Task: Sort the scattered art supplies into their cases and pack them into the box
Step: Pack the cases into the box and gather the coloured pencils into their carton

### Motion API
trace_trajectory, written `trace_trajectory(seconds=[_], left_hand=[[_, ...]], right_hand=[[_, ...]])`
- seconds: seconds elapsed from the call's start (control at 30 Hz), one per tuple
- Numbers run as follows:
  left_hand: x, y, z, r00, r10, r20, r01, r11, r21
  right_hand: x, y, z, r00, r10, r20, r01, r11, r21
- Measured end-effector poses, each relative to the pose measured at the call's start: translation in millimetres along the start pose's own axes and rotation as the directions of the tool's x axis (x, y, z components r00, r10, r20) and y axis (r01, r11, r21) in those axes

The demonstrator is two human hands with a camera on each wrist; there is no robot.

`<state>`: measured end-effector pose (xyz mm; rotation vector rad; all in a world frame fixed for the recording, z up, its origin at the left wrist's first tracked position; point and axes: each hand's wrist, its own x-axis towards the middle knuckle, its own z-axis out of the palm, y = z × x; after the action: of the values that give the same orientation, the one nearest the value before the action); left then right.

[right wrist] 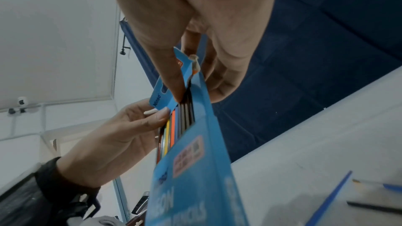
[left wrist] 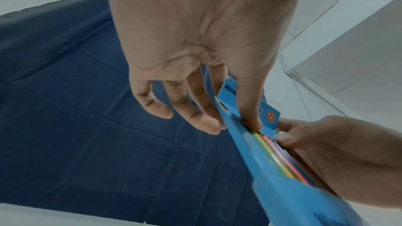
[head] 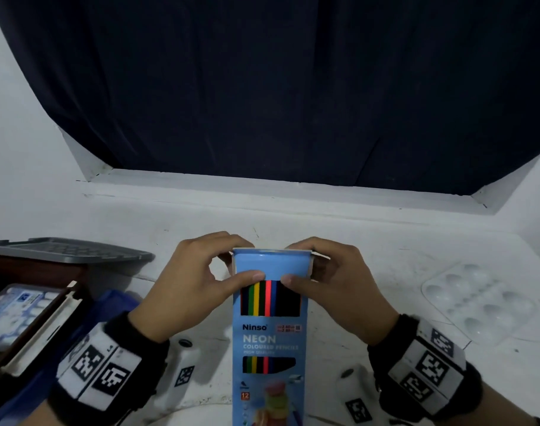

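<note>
A light blue Ninso neon coloured pencils box (head: 270, 339) stands on end in the middle of the head view, with coloured pencils (head: 262, 298) showing through its window. Both hands hold its top end. My left hand (head: 252, 259) pinches it, thumb on the front and fingers behind. My right hand (head: 291, 262) grips the other top corner the same way. The left wrist view shows the left thumb (left wrist: 252, 119) pressing at the box mouth beside the top flap (left wrist: 269, 116). The right wrist view shows the right thumb (right wrist: 174, 90) on the flap (right wrist: 161, 99), which is folded over.
A white paint palette (head: 480, 299) lies on the white table to the right. At the left are a grey lid (head: 69, 250) and a dark box (head: 32, 342) holding a case of white items (head: 13, 309). A dark blue curtain (head: 293, 87) hangs behind. Loose sticks (right wrist: 330, 198) lie on the table.
</note>
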<state>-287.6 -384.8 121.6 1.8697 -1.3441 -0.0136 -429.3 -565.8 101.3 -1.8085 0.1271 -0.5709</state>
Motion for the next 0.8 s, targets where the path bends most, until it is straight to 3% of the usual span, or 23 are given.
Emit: trace_trajectory(seconds=[0.37,0.57,0.67,0.8], left_hand=[[-29.9,-18.9,10.2,0.987,0.000,0.163,0.025,0.988,-0.153],[-34.2,-28.2,6.0,0.979,0.053,0.196,-0.023,0.988,-0.155],[-31.1,-30.5,1.2,0.986,0.076,0.151,-0.049,0.983,-0.177],[-23.7,-28.1,-7.7,0.981,0.187,0.053,-0.176,0.969,-0.172]], right_hand=[[-32.9,27.2,28.4,0.994,0.094,-0.050,-0.082,0.975,0.208],[-43.8,33.0,40.2,0.991,0.083,-0.104,-0.065,0.983,0.171],[-44.9,25.9,45.1,0.991,0.051,-0.127,-0.029,0.985,0.168],[-40.2,11.3,46.8,0.978,-0.089,-0.190,0.103,0.993,0.062]])
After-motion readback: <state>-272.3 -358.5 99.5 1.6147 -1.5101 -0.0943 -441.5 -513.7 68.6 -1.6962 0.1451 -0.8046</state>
